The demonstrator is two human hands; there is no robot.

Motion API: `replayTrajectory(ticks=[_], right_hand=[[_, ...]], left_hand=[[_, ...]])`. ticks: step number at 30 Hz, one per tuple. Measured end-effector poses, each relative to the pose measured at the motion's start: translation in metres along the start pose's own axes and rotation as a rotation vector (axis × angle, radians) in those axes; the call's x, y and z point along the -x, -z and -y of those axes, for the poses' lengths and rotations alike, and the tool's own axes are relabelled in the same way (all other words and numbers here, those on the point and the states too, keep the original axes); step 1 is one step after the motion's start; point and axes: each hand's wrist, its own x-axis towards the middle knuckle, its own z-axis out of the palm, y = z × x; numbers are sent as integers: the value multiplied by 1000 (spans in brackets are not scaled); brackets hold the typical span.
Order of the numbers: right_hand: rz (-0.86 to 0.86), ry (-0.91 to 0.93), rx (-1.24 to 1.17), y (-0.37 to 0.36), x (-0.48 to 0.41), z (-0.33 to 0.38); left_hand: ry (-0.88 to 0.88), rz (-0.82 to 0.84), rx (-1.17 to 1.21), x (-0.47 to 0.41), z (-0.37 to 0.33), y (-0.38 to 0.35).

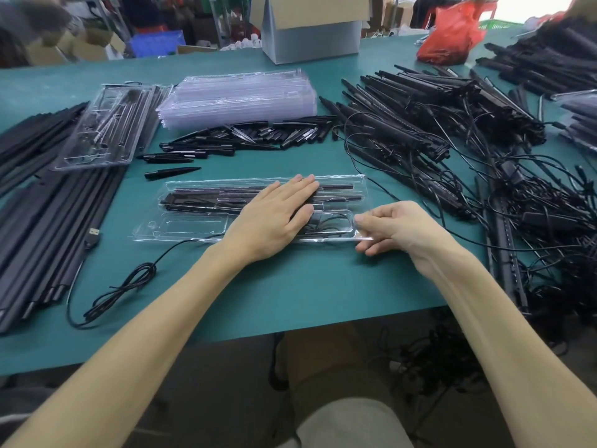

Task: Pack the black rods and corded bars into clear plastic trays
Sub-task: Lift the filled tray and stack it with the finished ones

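Observation:
A clear plastic tray (pixel 181 229) lies on the green table in front of me, with black rods (pixel 206 197) in its far slots. My left hand (pixel 277 215) presses flat on the tray's middle, fingers straight. My right hand (pixel 391 226) pinches the tray's right near corner with curled fingers. A black cord (pixel 129 282) runs from under my left wrist out to the left and ends in a coiled bundle and a USB plug (pixel 93 236). A tangled heap of corded bars (pixel 452 140) lies to the right.
A stack of empty clear trays (pixel 239 98) sits behind, with short black pointed pieces (pixel 245 137) before it. Long black rods (pixel 38 202) and a filled tray (pixel 103 124) lie at left. A cardboard box (pixel 310 30) and a red bag (pixel 452 33) stand at the back.

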Motion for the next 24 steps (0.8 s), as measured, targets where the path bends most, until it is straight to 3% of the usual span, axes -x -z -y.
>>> replayTrajectory(ticks=[21, 24], right_hand=[[-61, -16, 36, -7, 1, 4], [-66, -11, 43, -8, 1, 3]], left_hand=[[-10, 14, 0, 2, -3, 1], [4, -26, 182, 3, -5, 7]])
